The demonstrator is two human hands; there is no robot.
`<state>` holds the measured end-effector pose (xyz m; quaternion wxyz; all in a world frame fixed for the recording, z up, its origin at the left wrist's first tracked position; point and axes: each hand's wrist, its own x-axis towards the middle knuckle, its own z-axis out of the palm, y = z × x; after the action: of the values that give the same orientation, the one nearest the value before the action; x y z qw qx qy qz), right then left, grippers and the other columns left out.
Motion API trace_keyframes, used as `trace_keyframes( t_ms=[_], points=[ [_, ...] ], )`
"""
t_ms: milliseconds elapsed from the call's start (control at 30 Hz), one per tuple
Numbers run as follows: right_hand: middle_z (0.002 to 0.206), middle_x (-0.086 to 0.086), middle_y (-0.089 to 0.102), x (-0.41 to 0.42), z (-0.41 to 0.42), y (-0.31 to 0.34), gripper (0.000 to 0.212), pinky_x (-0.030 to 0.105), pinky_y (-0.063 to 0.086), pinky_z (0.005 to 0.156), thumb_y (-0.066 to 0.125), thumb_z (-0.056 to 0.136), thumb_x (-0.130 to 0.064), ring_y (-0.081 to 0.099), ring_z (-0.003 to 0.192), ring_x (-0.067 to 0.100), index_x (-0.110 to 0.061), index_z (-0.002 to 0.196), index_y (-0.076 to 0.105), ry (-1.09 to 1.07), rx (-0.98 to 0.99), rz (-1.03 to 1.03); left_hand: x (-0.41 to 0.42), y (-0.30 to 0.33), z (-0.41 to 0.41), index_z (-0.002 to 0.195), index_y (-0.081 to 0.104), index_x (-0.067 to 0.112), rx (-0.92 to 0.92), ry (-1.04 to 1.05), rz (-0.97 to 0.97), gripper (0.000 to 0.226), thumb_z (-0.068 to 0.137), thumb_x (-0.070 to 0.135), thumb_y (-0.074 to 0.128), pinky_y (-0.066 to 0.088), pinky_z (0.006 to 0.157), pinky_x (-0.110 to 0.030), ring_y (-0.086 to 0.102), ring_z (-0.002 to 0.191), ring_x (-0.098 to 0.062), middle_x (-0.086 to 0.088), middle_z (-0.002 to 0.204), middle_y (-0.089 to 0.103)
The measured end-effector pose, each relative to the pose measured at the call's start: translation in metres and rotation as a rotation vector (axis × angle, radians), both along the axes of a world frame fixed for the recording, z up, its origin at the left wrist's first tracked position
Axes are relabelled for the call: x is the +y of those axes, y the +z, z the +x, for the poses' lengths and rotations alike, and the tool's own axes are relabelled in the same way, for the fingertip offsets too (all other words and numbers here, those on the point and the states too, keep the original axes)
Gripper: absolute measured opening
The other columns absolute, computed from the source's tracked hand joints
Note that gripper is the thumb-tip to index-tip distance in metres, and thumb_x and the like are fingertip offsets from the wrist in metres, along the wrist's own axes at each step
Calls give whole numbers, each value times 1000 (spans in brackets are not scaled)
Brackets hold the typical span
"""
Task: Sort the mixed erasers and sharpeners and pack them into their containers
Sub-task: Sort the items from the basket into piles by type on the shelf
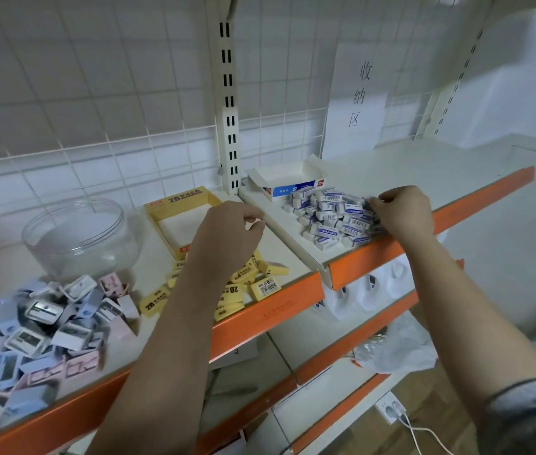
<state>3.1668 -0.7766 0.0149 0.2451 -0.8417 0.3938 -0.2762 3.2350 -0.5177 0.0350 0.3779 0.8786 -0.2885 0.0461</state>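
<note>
The head view showed the right hand (403, 213) with its fingers curled down into the right edge of a heap of white erasers (332, 216), the fingertips pinching at one or two of them; which piece was held could not be made out. Their sleeves were blue and white, printed with barcodes and the word "ERASER". The left hand (227, 234) hung over the seam between the two shelf boards, fingers loosely curled, thumb near the forefinger, with nothing visible in them.

Just behind the white heap stood a white and blue carton (288, 182), open at the top and lying against the slotted upright (229, 103); its small print was too blurred to read. Under the left wrist lay a scatter of yellow erasers (253, 284), several marked "2B", one showing a barcode label. Behind those sat a yellow tray box (183, 213), also printed "2B" along its far rim, open, with a white floor. To its left stood a clear plastic jar (79, 233) without a lid, and in front of the jar, near the shelf's orange lip (270, 310), spread a large pile of sharpeners (46, 326) in pink, pale blue and white, metal blades showing on a few.

On the wire grid wall hung a sheet of paper (360, 96) with three handwritten characters, 收纳区. Lower shelves held a crumpled plastic bag (398, 349), and a white power strip (391, 410) lay on the floor.
</note>
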Motion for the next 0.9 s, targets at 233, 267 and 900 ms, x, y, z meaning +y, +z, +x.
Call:
trace_keyframes(
  t_ms=[233,267,900],
  points=[
    [67,20,62,34,-26,8,20,31,43,61,58,84,-17,54,73,39,-8,71,69,134,-70,-44,18,4,-22,113,67,18,54,23,-25,25,91,20,55,52,80,-28,63,92,-11,1,108,68],
    [72,15,66,45,-30,11,16,29,43,64,58,84,-15,56,76,36,-11,72,68,168,-91,-38,25,4,-26,113,67,18,54,32,-22,25,91,20,56,51,81,-26,62,94,-9,1,108,67],
    [101,-9,66,357,20,61,33,23,49,84,70,82,-25,63,91,6,-24,115,65,1005,-74,-24,356,42,-32,118,64,20,-121,612,120,29,90,21,57,44,76,-27,58,92,-16,-3,109,66]
  ],
)
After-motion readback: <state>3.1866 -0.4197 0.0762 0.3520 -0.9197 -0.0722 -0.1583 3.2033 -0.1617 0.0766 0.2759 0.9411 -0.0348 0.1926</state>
